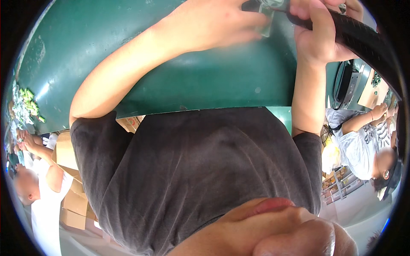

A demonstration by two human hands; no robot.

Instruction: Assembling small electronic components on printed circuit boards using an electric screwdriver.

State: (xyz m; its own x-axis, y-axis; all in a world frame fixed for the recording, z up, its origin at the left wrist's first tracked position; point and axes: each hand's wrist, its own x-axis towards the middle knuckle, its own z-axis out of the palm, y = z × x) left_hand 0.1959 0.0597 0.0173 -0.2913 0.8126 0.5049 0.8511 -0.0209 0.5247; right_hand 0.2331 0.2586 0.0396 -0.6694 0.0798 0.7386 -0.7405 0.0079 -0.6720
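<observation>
clear piece (pixel 266 30): between our hands, over the green tabletop (pixel 205 81)
left hand (pixel 220 24): at the piece, fingers blurred; its grip we cannot tell
right hand (pixel 318 39): fingers curled; what they hold, we cannot tell
work: seemingly under way; what is done or left is unclear

Green tabletop (pixel 213 81); light-green pieces (pixel 29 102) heaped at left edge; black device (pixel 349 85), perhaps adapter, right.

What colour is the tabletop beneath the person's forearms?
Dark green; the tabletop shows best in the head view.
</observation>
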